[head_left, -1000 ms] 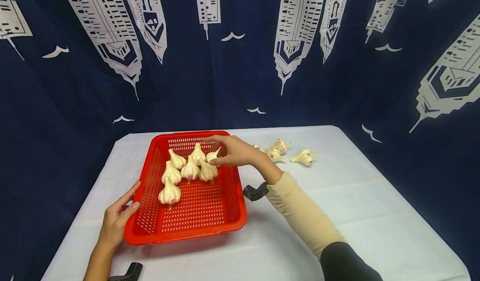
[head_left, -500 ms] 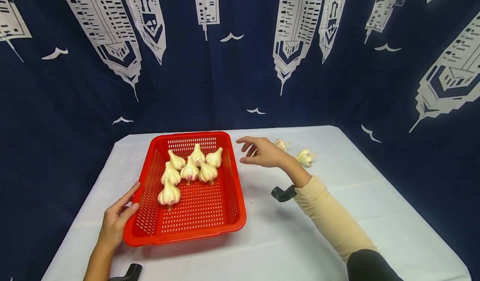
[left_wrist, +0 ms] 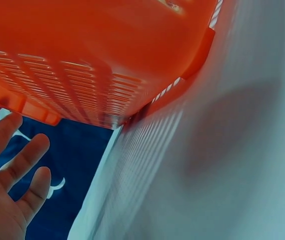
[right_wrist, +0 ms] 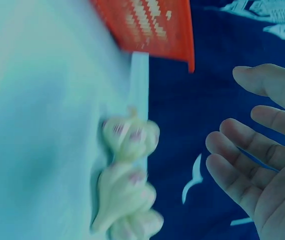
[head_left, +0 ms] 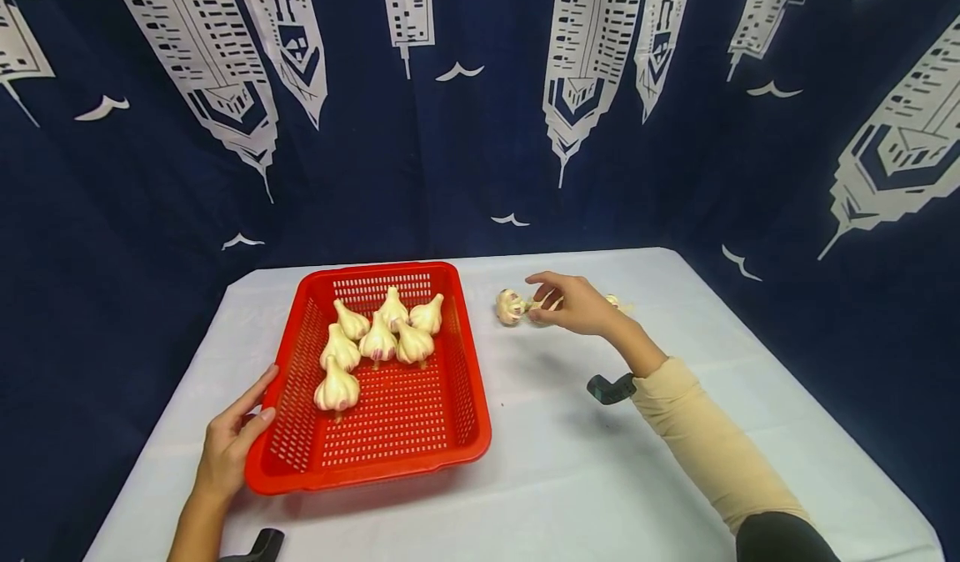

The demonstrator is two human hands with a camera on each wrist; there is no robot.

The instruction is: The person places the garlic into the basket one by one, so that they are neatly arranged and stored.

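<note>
My left hand point(head_left: 231, 445) is at the left rim of a red plastic basket point(head_left: 367, 474), thumb and index fingertips touching it. In the left wrist view, several fingers point(left_wrist: 30, 155) extend loosely beside the basket's slotted wall. Whole garlic bulbs point(head_left: 337, 388), several of them, stand and lean in the basket's back and left part. My right hand point(head_left: 577, 305) hovers with bent, parted fingers over loose garlic bulbs point(head_left: 510, 307) to the basket's right, partly hiding them. Nothing is between its fingers in the right wrist view, where bulbs point(right_wrist: 130, 137) appear blurred beside the hand.
Beyond my right wrist, another garlic bulb point(head_left: 613, 300) is mostly hidden. A white cloth covers the table point(head_left: 555, 479). Behind it hangs a dark blue curtain point(head_left: 465, 162) printed with white buildings. A black wrist device point(head_left: 611, 389) sticks out below my right wrist.
My right hand has moved from over the basket to the right, over the loose bulbs. A bulb it hid inside the basket is now visible. The left hand and basket stay nearly still.
</note>
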